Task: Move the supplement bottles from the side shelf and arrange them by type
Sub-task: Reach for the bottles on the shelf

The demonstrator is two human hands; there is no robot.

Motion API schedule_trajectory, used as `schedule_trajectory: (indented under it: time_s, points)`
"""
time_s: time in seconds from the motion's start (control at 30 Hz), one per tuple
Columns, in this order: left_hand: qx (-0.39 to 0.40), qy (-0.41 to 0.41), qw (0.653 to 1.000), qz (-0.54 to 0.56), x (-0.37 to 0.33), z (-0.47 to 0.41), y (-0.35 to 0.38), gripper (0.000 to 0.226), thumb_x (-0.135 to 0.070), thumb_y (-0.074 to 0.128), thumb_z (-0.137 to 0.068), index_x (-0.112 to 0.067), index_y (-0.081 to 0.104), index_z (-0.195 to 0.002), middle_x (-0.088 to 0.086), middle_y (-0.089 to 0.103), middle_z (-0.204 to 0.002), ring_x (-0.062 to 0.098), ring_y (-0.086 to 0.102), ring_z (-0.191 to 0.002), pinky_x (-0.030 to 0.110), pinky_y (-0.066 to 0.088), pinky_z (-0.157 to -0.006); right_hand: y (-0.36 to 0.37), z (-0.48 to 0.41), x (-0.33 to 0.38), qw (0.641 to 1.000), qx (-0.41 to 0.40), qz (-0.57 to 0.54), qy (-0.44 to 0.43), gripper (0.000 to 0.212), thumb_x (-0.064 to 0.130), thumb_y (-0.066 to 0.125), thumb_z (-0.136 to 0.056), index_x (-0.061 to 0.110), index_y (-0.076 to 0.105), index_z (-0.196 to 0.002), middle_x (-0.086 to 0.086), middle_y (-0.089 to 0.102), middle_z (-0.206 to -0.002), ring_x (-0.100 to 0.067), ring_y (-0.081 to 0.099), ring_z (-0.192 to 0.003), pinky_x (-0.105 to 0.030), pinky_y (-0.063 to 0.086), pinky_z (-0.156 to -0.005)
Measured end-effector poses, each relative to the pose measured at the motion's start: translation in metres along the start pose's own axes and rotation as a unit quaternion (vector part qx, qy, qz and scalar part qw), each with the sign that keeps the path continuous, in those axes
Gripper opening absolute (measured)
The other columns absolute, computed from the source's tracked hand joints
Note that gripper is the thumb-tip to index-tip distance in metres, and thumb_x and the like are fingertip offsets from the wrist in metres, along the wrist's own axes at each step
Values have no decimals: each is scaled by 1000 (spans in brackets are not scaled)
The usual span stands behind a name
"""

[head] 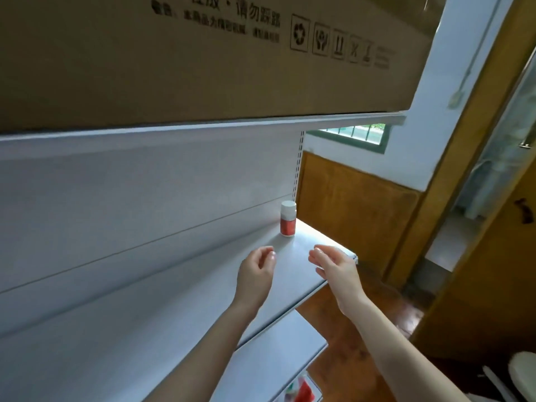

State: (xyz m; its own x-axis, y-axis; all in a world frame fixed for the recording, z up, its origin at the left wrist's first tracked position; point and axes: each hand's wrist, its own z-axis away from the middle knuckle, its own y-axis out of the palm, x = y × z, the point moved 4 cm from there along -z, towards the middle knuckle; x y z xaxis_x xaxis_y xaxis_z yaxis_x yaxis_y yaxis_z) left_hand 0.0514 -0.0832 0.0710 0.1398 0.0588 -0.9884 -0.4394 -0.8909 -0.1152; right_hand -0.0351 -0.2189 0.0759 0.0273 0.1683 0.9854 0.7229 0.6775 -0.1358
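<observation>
Red-labelled bottle (288,218) stands at shelf (307,274) far end: likely light, rigid, slick; grip mid-body. Left hand (256,271) and right hand (333,264) loosely open, holding nothing.

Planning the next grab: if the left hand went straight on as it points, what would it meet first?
Probably the red-labelled bottle on the shelf, beyond the left hand; depth is unclear.

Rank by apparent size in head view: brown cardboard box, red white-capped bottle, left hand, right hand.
1. Brown cardboard box, largest by far.
2. Left hand and right hand: look alike, unranked.
3. Red white-capped bottle, smallest, though farther from camera.
</observation>
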Motion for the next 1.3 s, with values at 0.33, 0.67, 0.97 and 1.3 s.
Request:
schedule_trajectory:
  time_s: [0.33, 0.67, 0.97, 1.3]
  points:
    - [-51, -41, 997, -40, 23, -103, 55, 30, -21, 49, -92, -11, 54, -120, 8, 62, -119, 20, 57, -111, 25, 42, -91, -6, -132, -32, 997, 59, 14, 40, 28, 25, 55, -91, 14, 56, -116, -8, 60, -121, -21, 57, -111, -36, 47, -98]
    - [-90, -116, 985, -94, 49, -167, 94, 36, -17, 45, -93, -7, 47, -128, 8, 55, -129, 19, 51, -119, 25, 37, -98, 1, -227, -56, 979, 192, 45, 53, 44, 20, 50, -93, 6, 41, -134, -14, 48, -137, -26, 48, -123, -36, 39, -101]
    - [-87, -156, 974, -142, 81, -205, 117, 20, -16, 39, -93, -7, 51, -106, 10, 56, -103, 25, 50, -97, 26, 36, -83, 21, -264, -87, 966, 242, 77, 50, 40, 14, 41, -97, -16, 34, -122, -37, 36, -131, -47, 33, -124, -57, 28, -104]
    - [-91, -99, 986, -96, 83, -213, 125, 35, -8, 40, -92, -17, 52, -124, 3, 60, -124, 18, 53, -115, 21, 38, -92, 25, -269, -95, 951, 308, 11, 29, 20, 15, 42, -97, 19, 57, -111, -4, 59, -110, -5, 53, -92, -18, 41, -77]
